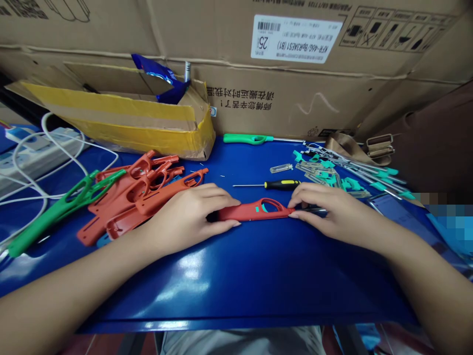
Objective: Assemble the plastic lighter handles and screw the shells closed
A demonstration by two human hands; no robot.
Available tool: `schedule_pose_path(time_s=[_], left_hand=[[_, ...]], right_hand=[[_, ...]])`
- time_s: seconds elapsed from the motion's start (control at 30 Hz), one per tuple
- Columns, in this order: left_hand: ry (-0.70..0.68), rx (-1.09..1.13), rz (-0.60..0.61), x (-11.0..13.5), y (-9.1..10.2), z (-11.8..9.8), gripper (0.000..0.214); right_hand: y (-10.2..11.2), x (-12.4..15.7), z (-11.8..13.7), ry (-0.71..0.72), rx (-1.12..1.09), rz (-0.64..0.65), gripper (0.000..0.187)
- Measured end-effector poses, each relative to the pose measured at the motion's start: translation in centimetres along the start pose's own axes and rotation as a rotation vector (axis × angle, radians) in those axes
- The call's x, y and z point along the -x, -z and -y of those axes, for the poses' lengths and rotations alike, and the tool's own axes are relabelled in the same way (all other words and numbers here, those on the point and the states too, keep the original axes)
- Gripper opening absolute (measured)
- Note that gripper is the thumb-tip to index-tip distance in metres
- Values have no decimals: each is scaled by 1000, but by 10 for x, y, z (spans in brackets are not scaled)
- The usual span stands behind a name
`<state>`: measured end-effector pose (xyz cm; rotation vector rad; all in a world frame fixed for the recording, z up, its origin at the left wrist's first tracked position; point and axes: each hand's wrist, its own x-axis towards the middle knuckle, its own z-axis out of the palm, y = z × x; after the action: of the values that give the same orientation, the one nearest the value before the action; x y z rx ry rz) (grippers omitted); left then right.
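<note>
A red lighter (242,212) of the long-nosed kind lies across the middle of the blue table, with a teal trigger showing in its finger loop. My left hand (201,209) grips its handle end between thumb and fingers. At the other end, my right hand (320,207) pinches the nozzle joint, and part of a metal tube shows behind the fingers. Just beyond, a black and yellow screwdriver (283,185) points left. Left of my left hand are several loose red lighter shells (125,197), heaped together. A green lighter body (51,219) lies beside them.
A taped cardboard box (148,133) stands back left, near a white power strip (40,153) with cables. At the back lies a green lighter (244,139). Metal tubes with teal parts (369,172), clear fuel tanks (318,172) and a phone (402,217) are on the right.
</note>
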<state>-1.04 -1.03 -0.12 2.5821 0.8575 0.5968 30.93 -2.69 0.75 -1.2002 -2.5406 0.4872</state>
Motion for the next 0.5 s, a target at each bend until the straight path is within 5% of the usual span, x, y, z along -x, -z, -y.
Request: schedule_pose_path(time_s=[0.5], left_hand=[[56, -10, -10, -1, -2, -3, 24]], right_hand=[[-2, -1, 0, 68, 121, -18, 12]])
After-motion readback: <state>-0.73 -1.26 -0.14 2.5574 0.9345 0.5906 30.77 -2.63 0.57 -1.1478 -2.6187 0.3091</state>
